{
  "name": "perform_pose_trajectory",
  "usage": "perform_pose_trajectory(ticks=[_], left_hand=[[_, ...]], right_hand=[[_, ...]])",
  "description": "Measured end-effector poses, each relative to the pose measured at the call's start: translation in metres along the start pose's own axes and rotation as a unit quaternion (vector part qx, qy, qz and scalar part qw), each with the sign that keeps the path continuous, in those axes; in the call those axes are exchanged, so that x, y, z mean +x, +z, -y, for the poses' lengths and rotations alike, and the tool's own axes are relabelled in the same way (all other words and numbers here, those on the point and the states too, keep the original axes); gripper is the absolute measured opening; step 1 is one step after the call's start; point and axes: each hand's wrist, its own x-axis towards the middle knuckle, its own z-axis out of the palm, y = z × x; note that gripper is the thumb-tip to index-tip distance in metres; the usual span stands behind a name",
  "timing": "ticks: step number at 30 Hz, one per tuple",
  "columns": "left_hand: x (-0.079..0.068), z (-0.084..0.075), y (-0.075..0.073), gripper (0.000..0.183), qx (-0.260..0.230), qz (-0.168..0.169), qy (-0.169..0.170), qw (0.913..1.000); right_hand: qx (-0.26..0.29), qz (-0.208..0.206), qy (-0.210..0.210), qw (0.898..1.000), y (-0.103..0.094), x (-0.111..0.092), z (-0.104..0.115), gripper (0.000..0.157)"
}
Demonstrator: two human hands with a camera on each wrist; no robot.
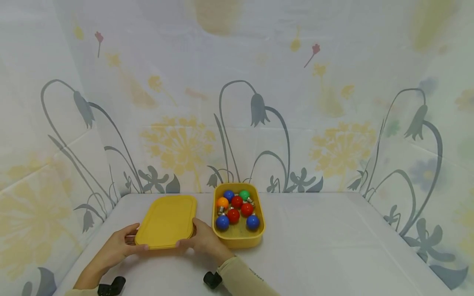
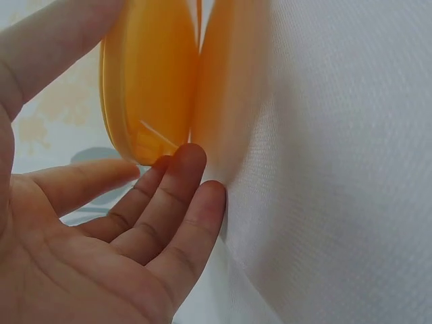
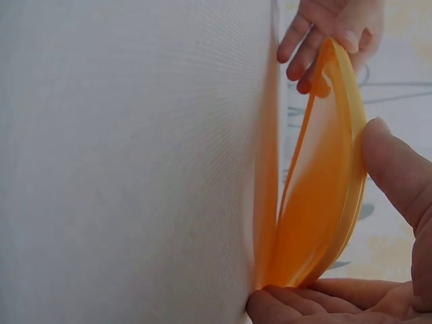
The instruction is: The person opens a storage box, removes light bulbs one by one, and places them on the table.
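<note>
So the left hand (image 1: 117, 246) and right hand (image 1: 206, 240) both kinda pinch the yellow lid (image 1: 167, 221) near its closer corners, thumbs on top, just left of a yellow tub (image 1: 240, 243) of colorful bulbs (image 1: 233, 216).

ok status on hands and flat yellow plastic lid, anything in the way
Left hand, right hand holding flat yellow plastic lid at opposite sides. Lid's near edge off white cloth. Nothing visibly blocking; open yellow plastic tub of coloured bulbs sits right.
</note>
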Motion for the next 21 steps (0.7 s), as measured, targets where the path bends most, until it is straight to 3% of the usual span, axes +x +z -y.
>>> perform_pose_trajectory(ticks=[6, 21], left_hand=[[0.0004, 0.0014, -0.0006, 0.093, -0.015, 0.011, -0.018, 0.9997], [0.0006, 0.0013, -0.0009, 0.092, 0.034, 0.000, -0.012, 0.9994]], right_hand=[[-0.008, 0.003, 0.001, 1.000, -0.0004, 0.0010, 0.0004, 0.091], [0.000, 0.005, -0.005, 1.000, -0.0007, 0.0009, 0.0002, 0.088]])
